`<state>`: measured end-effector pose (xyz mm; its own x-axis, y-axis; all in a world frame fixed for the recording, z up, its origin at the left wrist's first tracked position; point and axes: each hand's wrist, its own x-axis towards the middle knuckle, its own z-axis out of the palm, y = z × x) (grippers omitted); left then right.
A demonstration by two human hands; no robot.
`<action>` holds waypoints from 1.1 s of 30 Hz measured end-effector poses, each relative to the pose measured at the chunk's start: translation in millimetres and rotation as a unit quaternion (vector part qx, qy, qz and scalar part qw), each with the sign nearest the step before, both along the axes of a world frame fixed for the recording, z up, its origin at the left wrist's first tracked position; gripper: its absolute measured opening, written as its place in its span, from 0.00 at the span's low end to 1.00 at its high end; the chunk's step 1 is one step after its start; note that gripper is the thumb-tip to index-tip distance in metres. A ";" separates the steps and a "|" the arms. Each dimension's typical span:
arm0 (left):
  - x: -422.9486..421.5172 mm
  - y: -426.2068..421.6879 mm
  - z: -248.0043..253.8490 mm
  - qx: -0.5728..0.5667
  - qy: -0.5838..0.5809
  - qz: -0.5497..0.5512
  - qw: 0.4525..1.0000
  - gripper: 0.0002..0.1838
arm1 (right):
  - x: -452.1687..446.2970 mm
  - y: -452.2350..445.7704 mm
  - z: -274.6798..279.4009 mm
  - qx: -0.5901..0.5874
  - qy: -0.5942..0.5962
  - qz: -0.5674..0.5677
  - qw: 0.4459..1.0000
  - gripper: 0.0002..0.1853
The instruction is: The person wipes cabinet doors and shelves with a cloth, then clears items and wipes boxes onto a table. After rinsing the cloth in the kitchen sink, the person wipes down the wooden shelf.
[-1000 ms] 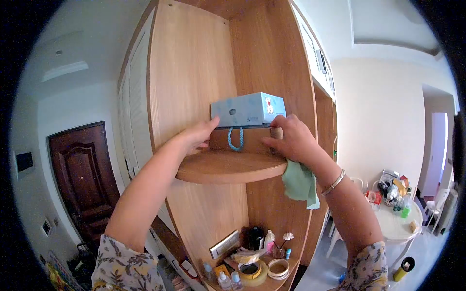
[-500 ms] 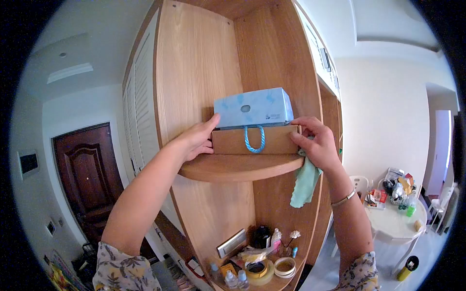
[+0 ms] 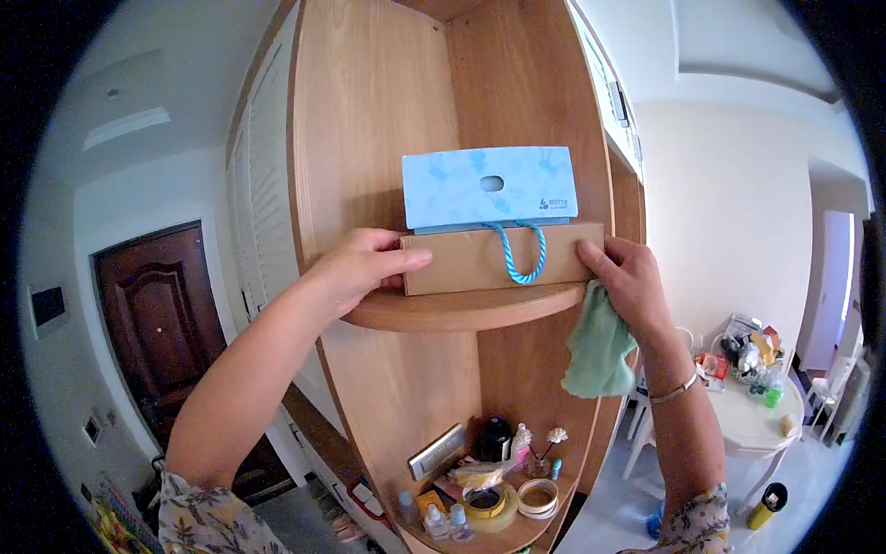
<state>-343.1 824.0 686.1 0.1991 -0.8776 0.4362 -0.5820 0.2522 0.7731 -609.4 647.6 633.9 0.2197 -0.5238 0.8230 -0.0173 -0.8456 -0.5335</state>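
A brown cardboard box (image 3: 461, 263) rests on the rounded upper shelf (image 3: 434, 318) of a wooden corner cabinet. On top of it sits a light blue box (image 3: 448, 189) with an oval hole, and a twisted blue cord handle (image 3: 524, 270) hangs down over the brown front. My left hand (image 3: 365, 268) grips the brown box's left end, thumb on the front face. At the opposite end my right hand (image 3: 629, 277) has its thumb on the front and its fingers hidden behind. From under that hand a green cloth (image 3: 598, 351) dangles beside the shelf edge.
The lower shelf (image 3: 544, 531) carries rolls of tape (image 3: 484, 501), small bottles (image 3: 460, 523) and a dark jar (image 3: 496, 439). A cluttered white table (image 3: 752, 429) stands at right, a dark red door (image 3: 161, 323) at left. Cabinet side panels flank the boxes.
Both boxes have moved toward me and to the right, appearing larger. The blue box's front now tilts more into view. My left thumb has come onto the brown box's front.
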 end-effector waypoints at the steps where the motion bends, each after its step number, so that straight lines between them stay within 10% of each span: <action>1: -4.2 7.8 -1.9 -0.008 -0.006 0.005 1.000 0.22 | 1.0 0.0 -2.3 0.005 -0.028 0.014 1.000 0.21; 20: -53.9 107.8 -62.4 -0.217 0.058 0.140 0.964 0.30 | 20.0 69.9 -4.1 0.019 -0.086 0.128 0.988 0.19; 27: -42.3 109.8 -62.3 -0.227 0.165 0.009 0.960 0.34 | 25.7 80.2 -5.6 0.021 -0.068 0.134 0.988 0.19; 33: -47.0 111.1 -59.5 -0.253 -0.114 0.168 0.946 0.32 | 23.4 78.3 -6.1 -0.008 -0.062 0.134 0.989 0.20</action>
